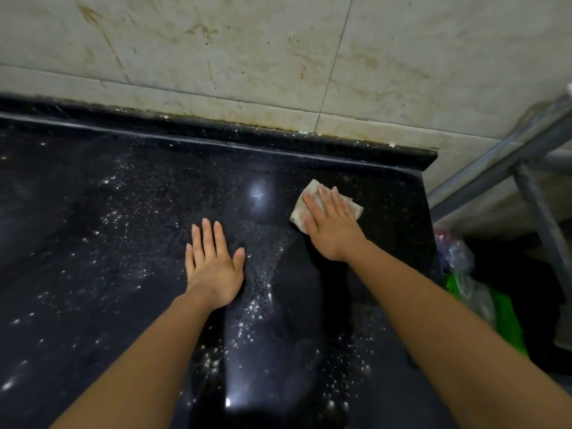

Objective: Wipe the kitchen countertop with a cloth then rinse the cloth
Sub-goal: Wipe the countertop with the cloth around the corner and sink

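Likely risks sliding the cloth (353, 208) off the surface (123, 243) edge at three o'clock, with right hand (331, 232) fingers merely pressing flat, left hand (213, 267) splayed, empty.

Table (93, 212): black, glossy, speckled throughout with fine white and silver flecks; denser white spatter in streaks at centre and front; one round pale glare spot just beside the cloth.
Raised back edge (216, 131): same black speckle, thin grey line along its foot.
Cloth (353, 209): off-white to beige, faint brownish staining.
Wall tiles (216, 41): cream, lightly marbled, marked with yellow-brown streaks and smears; dark grout lines, brownish grime along the bottom joint.
Frame (526, 144) at right: dull grey metal.
Green bag (507, 320): bright, plain.
Clear bag (455, 246): pink and purple tints.
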Tool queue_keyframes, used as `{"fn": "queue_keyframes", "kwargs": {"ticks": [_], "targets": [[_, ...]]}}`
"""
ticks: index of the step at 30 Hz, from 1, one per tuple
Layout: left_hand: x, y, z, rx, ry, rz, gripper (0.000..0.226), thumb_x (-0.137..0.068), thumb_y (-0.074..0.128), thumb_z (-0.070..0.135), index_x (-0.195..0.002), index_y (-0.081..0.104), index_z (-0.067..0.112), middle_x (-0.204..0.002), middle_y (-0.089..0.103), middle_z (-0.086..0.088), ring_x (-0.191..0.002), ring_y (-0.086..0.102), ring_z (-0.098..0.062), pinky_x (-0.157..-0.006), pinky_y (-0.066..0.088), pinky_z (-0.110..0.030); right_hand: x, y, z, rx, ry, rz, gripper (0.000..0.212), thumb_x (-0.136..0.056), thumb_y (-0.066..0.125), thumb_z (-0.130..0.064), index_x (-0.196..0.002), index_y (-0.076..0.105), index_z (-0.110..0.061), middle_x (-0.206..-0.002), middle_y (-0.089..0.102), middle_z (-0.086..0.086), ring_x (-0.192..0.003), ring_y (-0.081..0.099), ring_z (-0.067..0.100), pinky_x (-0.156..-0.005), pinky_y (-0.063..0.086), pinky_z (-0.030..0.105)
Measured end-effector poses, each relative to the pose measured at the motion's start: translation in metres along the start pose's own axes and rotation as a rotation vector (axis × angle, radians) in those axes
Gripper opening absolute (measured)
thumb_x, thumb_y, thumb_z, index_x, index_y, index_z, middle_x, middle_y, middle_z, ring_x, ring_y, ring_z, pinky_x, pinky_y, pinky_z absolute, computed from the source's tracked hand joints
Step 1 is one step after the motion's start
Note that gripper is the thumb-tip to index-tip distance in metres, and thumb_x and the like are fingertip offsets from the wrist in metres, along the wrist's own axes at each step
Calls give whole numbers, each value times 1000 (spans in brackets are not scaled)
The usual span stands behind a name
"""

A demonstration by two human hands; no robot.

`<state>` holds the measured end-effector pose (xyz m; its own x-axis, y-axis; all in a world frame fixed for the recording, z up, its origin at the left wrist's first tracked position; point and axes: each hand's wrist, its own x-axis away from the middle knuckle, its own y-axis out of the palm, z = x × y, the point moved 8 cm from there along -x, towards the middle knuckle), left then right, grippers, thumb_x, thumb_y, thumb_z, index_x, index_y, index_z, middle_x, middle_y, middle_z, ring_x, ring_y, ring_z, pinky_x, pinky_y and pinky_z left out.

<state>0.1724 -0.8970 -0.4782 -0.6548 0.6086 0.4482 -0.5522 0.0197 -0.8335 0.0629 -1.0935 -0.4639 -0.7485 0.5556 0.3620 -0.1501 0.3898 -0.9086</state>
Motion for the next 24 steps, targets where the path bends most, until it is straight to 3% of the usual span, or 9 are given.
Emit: {"fn": "queue_keyframes", "kwargs": {"ticks": [3,8,12,14,18,21,24], "targets": [[0,1,0,3,-4,-8,67,-99,12,47,-145,-25,15,-150,-37,-2,-136,-37,-18,-114,-18,-38,-4,3,-18,-23,3,41,53,-102,11,-41,-151,-6,-29,-158,-19,5,-143,-25,24,-113,-19,36],[1,-2,0,50,8,16,64,-101,13,43,-147,-22,15,-151,-35,-1,-137,-36,-16,-113,-19,-35,50,30,-67,83,-327,38,53,-102,18,-40,-152,1,-33,-159,-12,3,-144,-22,23,-115,-16,36],[2,-5,0,104,18,23,61,-102,13,40,-148,-18,16,-153,-32,0,-137,-34,-14,-113,-18,-34,109,55,-80,181,-576,-59,53,-101,17,-43,-151,2,-34,-157,-12,1,-144,-21,23,-115,-17,38],[3,-5,0,93,19,27,61,-101,13,40,-148,-19,16,-152,-32,0,-137,-34,-15,-113,-18,-35,113,54,-70,216,-611,-90,53,-101,17,-46,-150,2,-36,-158,-11,-1,-144,-20,20,-115,-16,37],[3,-5,0,86,18,39,61,-101,13,41,-147,-19,16,-153,-32,0,-137,-34,-15,-113,-18,-35,69,25,-10,97,-200,1,62,-94,-4,-55,-151,-4,-31,-160,-11,4,-145,-17,21,-114,-15,31],[2,-3,-1,85,12,42,62,-101,14,41,-148,-19,16,-153,-31,0,-138,-34,-15,-113,-18,-35,55,6,53,-4,84,42,55,-102,10,-44,-151,-6,-28,-159,-15,6,-145,-19,22,-116,-13,33],[-1,-4,-3,97,1,50,61,-101,15,41,-148,-17,17,-154,-29,0,-138,-33,-15,-113,-18,-35,70,1,103,-86,236,96,55,-103,16,-41,-151,-6,-27,-159,-14,7,-145,-17,24,-116,-11,35]]}}
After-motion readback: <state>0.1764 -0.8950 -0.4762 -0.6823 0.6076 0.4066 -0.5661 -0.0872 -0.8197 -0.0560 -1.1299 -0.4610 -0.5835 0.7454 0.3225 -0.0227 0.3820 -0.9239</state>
